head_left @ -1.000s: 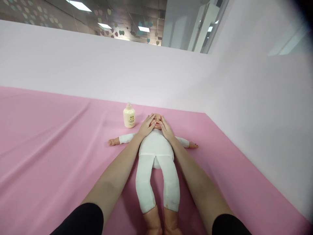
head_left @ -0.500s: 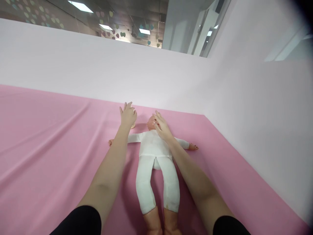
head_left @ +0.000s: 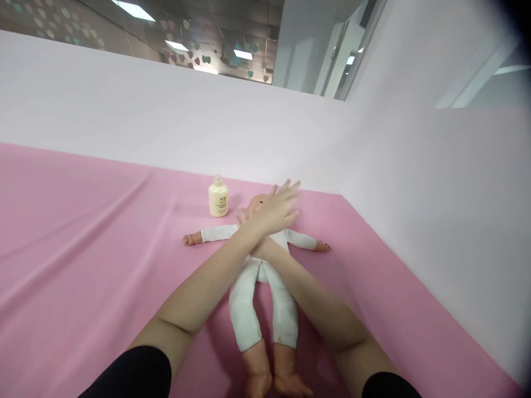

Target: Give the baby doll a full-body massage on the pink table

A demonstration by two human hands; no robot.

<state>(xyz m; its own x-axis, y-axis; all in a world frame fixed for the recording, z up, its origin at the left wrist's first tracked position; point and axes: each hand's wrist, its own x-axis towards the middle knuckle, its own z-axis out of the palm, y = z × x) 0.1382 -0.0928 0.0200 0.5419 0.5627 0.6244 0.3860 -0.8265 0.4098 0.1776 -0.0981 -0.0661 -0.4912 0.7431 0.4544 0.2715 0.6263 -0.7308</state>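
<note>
A baby doll (head_left: pixel 244 287) in a white top and trousers lies on its back on the pink sheet, arms stretched to both sides and feet towards me. My forearms cross over its chest, the left one on top. My left hand (head_left: pixel 279 209) is open with spread fingers above the right side of the doll's head, partly covering the face. Beneath my left forearm, most of my right hand (head_left: pixel 243 218) is hidden; its blurred fingertips show apart beside the doll's neck. Neither hand holds anything. Whether they touch the doll is unclear.
A pale yellow bottle (head_left: pixel 218 199) with a label stands upright left of the doll's head. Folds run across the pink sheet (head_left: pixel 103 249). A white wall (head_left: pixel 166 110) rises behind, another (head_left: pixel 448 221) at the right, and a window (head_left: pixel 232 33) is above.
My left hand has moved right from in front of the bottle, which now shows, to over the doll's head. My right hand has moved left beneath it, so the forearms cross.
</note>
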